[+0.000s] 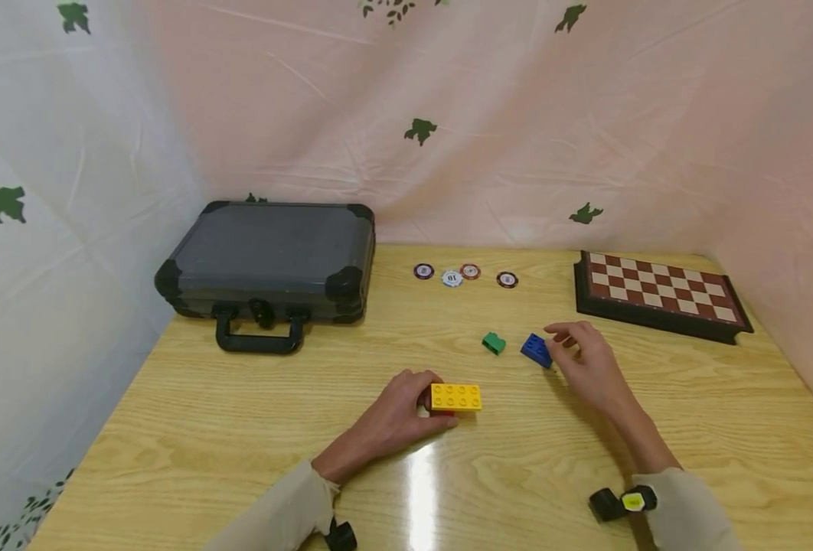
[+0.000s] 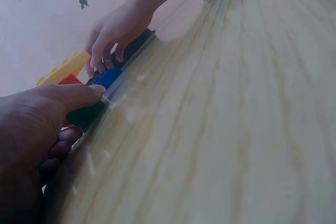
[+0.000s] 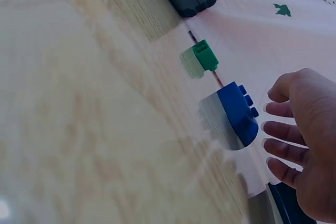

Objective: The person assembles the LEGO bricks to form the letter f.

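My left hand (image 1: 396, 413) grips a small stack of toy building bricks between thumb and fingers, just above or on the table. A yellow brick (image 1: 456, 397) tops the stack, with a red brick (image 2: 70, 80) beneath it. Under the thumb in the left wrist view shows a green brick (image 2: 86, 116); whether it belongs to the stack I cannot tell. Beside a blue brick (image 1: 537, 350) hovers my right hand (image 1: 589, 367), fingers spread and slightly bent. The right wrist view shows a gap between these fingers and the blue brick (image 3: 237, 114). A small green brick (image 1: 494, 343) lies left of it.
A dark grey hard case (image 1: 275, 249) stands at the back left, its handle (image 1: 259, 344) facing the front. Several poker chips (image 1: 452, 278) lie at the back middle. A folded checkered game board (image 1: 661, 291) lies at the back right. Printed cloth (image 1: 489, 92) hangs behind the table.
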Motion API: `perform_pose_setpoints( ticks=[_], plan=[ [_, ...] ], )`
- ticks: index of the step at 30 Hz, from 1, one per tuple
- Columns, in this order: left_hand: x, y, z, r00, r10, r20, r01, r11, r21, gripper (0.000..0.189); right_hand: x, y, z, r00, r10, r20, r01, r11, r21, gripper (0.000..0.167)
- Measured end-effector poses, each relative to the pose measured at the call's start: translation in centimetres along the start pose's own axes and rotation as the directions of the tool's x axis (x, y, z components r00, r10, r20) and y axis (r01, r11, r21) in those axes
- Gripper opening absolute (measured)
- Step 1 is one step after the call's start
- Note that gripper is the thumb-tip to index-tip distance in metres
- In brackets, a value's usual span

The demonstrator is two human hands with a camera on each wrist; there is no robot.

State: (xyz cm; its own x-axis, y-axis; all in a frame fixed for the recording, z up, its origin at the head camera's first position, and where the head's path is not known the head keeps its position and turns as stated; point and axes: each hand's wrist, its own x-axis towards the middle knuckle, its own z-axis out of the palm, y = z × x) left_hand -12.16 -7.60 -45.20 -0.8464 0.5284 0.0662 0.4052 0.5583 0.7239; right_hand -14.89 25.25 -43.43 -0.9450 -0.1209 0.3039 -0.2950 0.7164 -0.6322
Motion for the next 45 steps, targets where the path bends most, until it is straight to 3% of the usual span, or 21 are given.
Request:
perform_pose_setpoints(
  ticks=[8,21,29,36,45],
  plan=[
    [0.0,0.0,0.0,1.0,0.003,0.002,-0.003,1.0,0.002,0.044,0.2,0.1,0.3,0.999,0.034,0.034,-0.034,0.999,-0.004,0.026],
    [0.0,0.1,0.1,1.0,0.006,-0.002,-0.006,1.0,0.005,0.044,0.7,-0.4,0.7,0.999,-0.002,0.039,0.002,1.0,0.003,0.025],
    [-0.1,0.1,0.0,1.0,0.002,-0.009,-0.002,1.0,0.006,0.043,1.9,-1.5,2.5,0.993,-0.104,0.047,0.111,0.98,-0.163,0.024],
    [0.0,0.1,0.0,1.0,-0.007,-0.006,0.007,1.0,-0.001,0.043,2.5,-2.8,3.5,0.987,-0.1,0.126,0.131,0.954,-0.268,0.023],
    [0.0,0.0,0.1,1.0,0.001,-0.012,-0.001,1.0,-0.005,0.043,2.8,-3.4,4.2,0.982,-0.085,0.166,0.134,0.941,-0.311,0.023]
  ],
)
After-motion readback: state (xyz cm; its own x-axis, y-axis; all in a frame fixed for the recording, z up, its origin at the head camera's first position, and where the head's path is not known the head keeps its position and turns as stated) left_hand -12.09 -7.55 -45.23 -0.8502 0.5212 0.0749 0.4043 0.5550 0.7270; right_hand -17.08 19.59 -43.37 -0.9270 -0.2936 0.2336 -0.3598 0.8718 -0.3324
